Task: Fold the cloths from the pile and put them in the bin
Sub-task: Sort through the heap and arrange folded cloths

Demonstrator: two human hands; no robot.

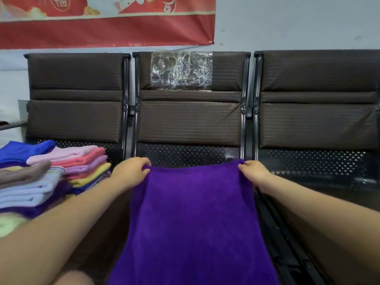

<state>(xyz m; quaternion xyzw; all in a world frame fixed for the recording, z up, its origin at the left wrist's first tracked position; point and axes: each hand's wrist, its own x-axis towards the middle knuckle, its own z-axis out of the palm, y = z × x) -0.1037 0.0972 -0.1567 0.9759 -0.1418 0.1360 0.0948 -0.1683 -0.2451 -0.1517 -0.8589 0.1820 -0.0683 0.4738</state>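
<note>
I note a purple cloth of matt, fuzzy pile; seat pads of ribbed brown leatherette; perforated black metal seat pan; crinkled glossy clear film.

In front of me stands a row of three joined seats against a pale wall. Each has a dark brown padded back and a black perforated metal base: the left seat, the middle seat and the right seat. A crinkled patch of clear tape covers the top of the middle back. Above hangs a red banner with pale trim.
</note>
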